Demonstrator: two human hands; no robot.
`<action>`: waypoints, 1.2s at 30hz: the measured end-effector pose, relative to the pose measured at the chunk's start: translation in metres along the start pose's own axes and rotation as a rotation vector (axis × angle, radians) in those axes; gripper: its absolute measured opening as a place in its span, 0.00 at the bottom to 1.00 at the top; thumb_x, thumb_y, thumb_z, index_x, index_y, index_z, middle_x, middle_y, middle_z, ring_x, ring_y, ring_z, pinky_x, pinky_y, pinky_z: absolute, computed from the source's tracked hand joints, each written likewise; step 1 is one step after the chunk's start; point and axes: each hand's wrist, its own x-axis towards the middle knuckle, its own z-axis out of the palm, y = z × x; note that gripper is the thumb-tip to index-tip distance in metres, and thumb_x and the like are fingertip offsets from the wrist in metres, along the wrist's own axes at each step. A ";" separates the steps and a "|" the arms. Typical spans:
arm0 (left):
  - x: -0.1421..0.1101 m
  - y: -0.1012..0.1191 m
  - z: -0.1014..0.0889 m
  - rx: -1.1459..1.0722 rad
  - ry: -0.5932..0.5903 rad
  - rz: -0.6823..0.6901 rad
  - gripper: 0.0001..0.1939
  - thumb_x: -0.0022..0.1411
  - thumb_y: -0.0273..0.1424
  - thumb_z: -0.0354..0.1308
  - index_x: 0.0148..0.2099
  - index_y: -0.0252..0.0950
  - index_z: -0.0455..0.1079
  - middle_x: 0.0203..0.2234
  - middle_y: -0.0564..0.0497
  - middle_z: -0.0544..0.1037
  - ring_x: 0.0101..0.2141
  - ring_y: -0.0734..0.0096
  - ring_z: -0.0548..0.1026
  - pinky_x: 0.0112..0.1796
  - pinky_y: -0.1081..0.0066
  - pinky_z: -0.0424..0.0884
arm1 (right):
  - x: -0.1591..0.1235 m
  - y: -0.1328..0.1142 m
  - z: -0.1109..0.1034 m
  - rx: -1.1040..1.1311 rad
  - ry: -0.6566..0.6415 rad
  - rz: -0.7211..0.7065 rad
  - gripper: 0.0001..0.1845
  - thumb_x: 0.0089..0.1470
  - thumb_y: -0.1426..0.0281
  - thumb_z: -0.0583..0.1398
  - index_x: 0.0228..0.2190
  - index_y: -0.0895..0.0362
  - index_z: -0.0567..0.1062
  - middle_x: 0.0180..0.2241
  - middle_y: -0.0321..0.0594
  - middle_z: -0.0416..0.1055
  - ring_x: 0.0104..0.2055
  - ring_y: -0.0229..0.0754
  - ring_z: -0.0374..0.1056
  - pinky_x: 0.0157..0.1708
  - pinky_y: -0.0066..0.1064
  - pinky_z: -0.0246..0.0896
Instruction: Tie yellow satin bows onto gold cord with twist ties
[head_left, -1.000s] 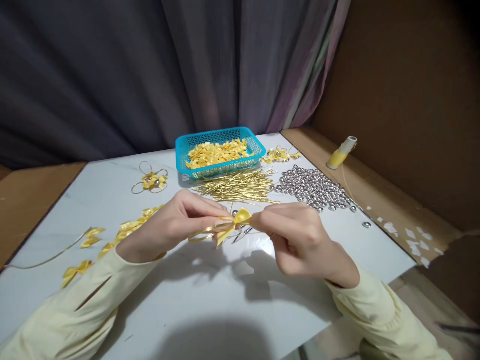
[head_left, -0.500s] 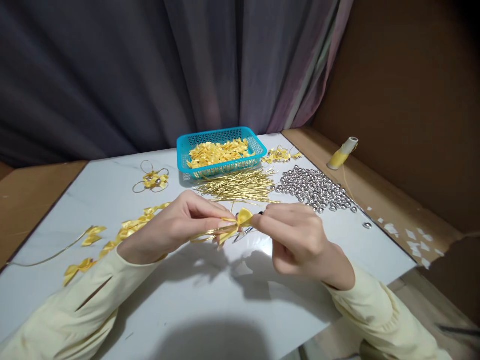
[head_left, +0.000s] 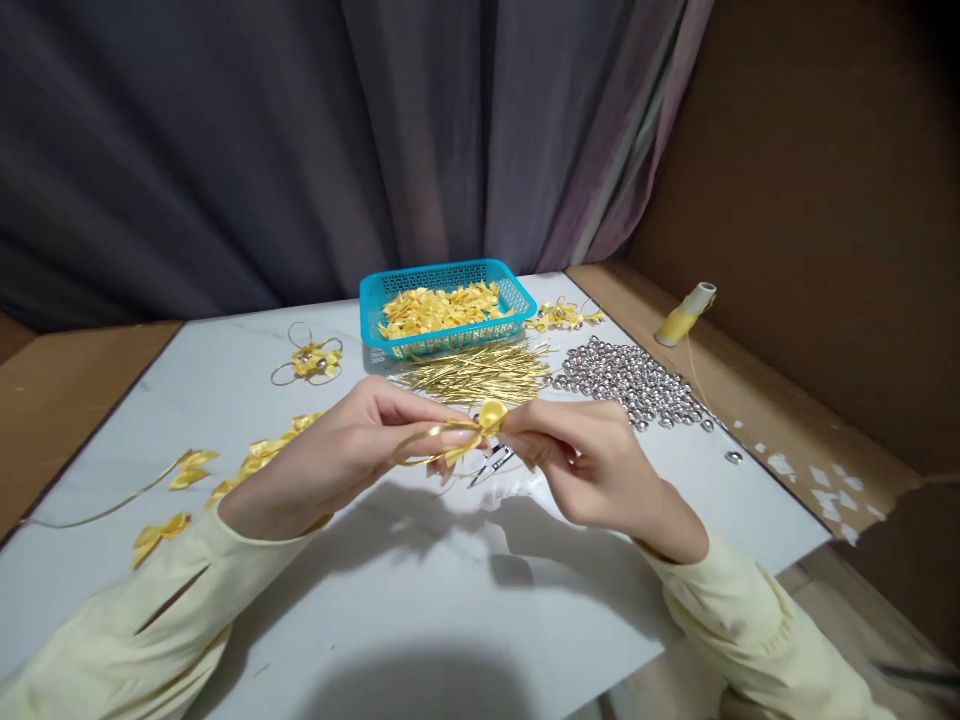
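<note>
My left hand (head_left: 341,445) pinches a yellow ribbon bow (head_left: 493,415) from the left, above the middle of the table. A loop of gold cord (head_left: 412,440) sticks out from the bow across my left fingers. From the right, my right hand (head_left: 600,455) closes thumb and fingertips on the bow's edge, the other fingers curled. Just below the bow shows a small metal tool with dark parts (head_left: 495,462), perhaps snips; I cannot tell whether it is held or lies on the table. My fingers hide the bow's centre.
Behind my hands stand a blue basket (head_left: 371,310) of yellow bows, a pile of gold cord pieces (head_left: 480,372) and many silver beads (head_left: 630,380). Finished-looking bow clusters (head_left: 315,362) and loose bows (head_left: 161,538) lie left. A thread spool (head_left: 684,315) stands right, near paper scraps (head_left: 825,490).
My right fingers have shifted from a bent, knuckle-forward pose to a pinch at the bow's edge. The gold cord loop has spread wider, and the metal tool below shows more.
</note>
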 end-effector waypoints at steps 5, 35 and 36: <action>-0.009 0.005 0.002 0.193 0.160 -0.058 0.10 0.58 0.31 0.55 0.28 0.36 0.75 0.22 0.55 0.74 0.27 0.74 0.68 0.30 0.76 0.63 | 0.008 0.005 -0.008 0.058 -0.100 0.137 0.05 0.55 0.72 0.56 0.32 0.59 0.71 0.26 0.36 0.71 0.24 0.32 0.64 0.23 0.23 0.56; -0.020 0.008 0.011 0.621 0.273 0.070 0.10 0.59 0.34 0.54 0.29 0.41 0.74 0.27 0.60 0.78 0.30 0.76 0.73 0.29 0.79 0.64 | 0.008 -0.002 0.007 0.373 -0.221 0.466 0.07 0.51 0.68 0.60 0.32 0.58 0.72 0.31 0.37 0.71 0.32 0.35 0.66 0.27 0.26 0.61; -0.020 0.009 0.012 0.627 0.273 0.075 0.10 0.59 0.34 0.54 0.29 0.41 0.74 0.27 0.60 0.78 0.30 0.76 0.73 0.30 0.79 0.64 | 0.009 0.001 0.007 0.436 -0.257 0.489 0.06 0.51 0.67 0.60 0.32 0.58 0.73 0.30 0.36 0.70 0.31 0.35 0.66 0.26 0.26 0.61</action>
